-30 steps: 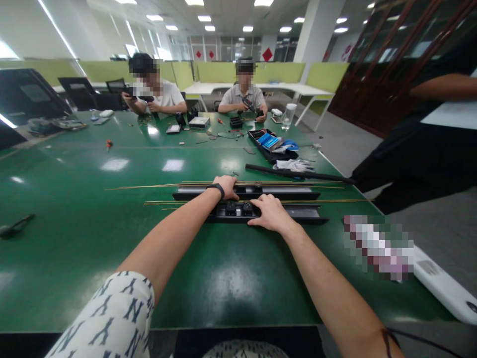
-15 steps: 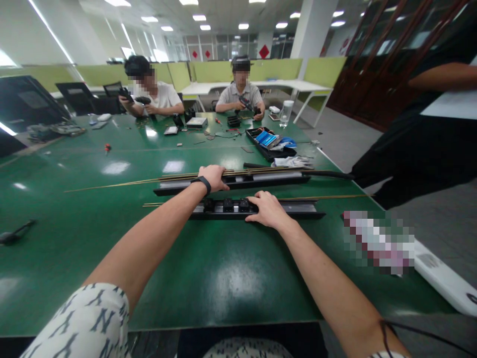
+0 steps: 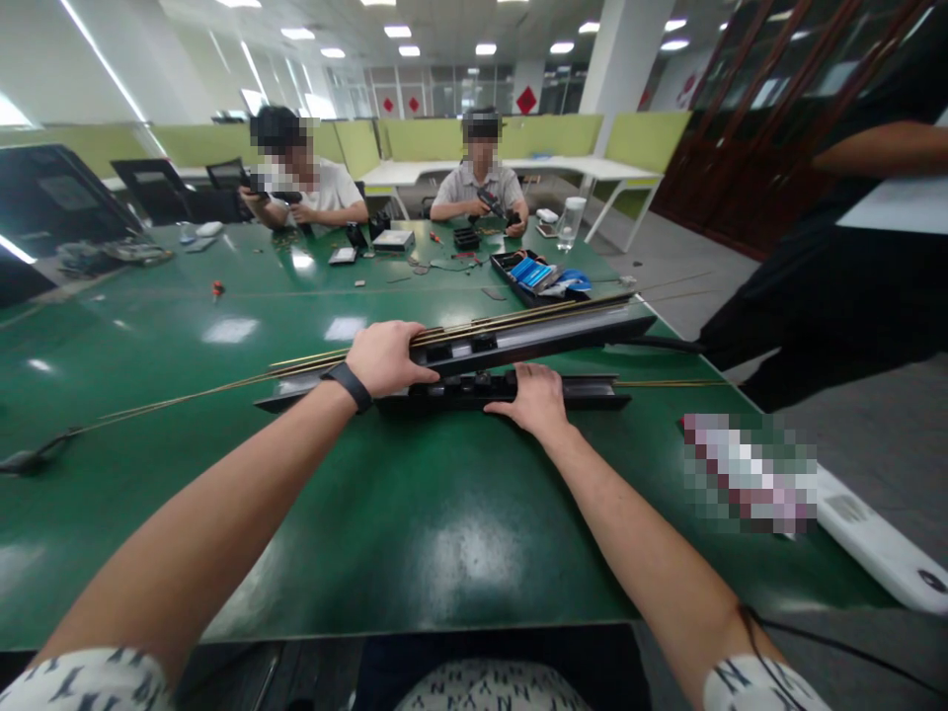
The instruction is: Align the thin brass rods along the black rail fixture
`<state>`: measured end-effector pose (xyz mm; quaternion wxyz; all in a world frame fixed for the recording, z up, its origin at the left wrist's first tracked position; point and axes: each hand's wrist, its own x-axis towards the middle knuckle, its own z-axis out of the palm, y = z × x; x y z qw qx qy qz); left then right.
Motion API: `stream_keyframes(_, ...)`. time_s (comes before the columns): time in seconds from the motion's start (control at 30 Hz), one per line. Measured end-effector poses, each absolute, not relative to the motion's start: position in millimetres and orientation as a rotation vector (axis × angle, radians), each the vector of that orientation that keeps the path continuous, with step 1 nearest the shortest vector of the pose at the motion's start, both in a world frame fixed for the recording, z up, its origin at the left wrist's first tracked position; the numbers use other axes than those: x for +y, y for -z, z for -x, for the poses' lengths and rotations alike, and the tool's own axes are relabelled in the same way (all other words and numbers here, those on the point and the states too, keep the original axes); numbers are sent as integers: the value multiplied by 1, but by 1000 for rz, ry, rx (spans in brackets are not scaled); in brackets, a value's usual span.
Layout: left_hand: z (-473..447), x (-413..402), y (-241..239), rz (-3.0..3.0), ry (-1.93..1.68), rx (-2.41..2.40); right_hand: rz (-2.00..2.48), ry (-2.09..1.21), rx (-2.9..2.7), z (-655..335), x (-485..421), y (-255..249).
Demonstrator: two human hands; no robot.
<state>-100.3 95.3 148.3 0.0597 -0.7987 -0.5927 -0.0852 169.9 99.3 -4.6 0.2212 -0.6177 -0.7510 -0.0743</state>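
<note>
My left hand [image 3: 386, 357] is closed over a long black channel-shaped rail [image 3: 548, 341]. That rail slants with its right end higher, and thin brass-coloured rods [image 3: 511, 319] run lengthwise along it. Nearer to me, my right hand [image 3: 539, 398] grips a second black rail [image 3: 598, 395], thumb on the front side and fingers over the back. Small black blocks [image 3: 483, 380] sit inside this nearer rail, partly hidden by the other one. Brass-coloured rods [image 3: 671, 383] stick out past its right end.
Across the green table [image 3: 444, 553] two people work with power drills. A black tray [image 3: 511, 281] with blue items lies behind the rails. A black cable [image 3: 659, 345] lies at right, near a white device [image 3: 866, 543]. Another person stands at the right edge.
My left hand has moved left with the far rail, which now slants, right end up, partly over the nearer rail. My right hand and the nearer rail have shifted slightly away from me.
</note>
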Motion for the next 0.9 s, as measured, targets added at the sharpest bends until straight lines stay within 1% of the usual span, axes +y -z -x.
stream_keyframes(0.13,107,65,-148,2480,280,-1712,1814,214,-1943,-165,108,16)
stream_keyframes(0.23,110,45,-144,2538,291,-1697,1690,239,-1968,-162,117,25)
stream_keyframes(0.3,112,33,-140,2555,298,-1715,1587,311,-1974,-162,120,32)
stream_keyframes(0.43,118,13,-130,2592,346,-1739,1563,487,-1839,-176,115,49)
stream_keyframes(0.6,124,-2,-118,2617,354,-1781,1583,571,-1917,-212,102,58)
stream_keyframes(0.77,124,-6,-108,2659,321,-1793,1640,424,-2074,-230,115,52)
stream_keyframes(0.9,122,-8,-102,2667,299,-1774,1716,331,-2050,-231,130,48)
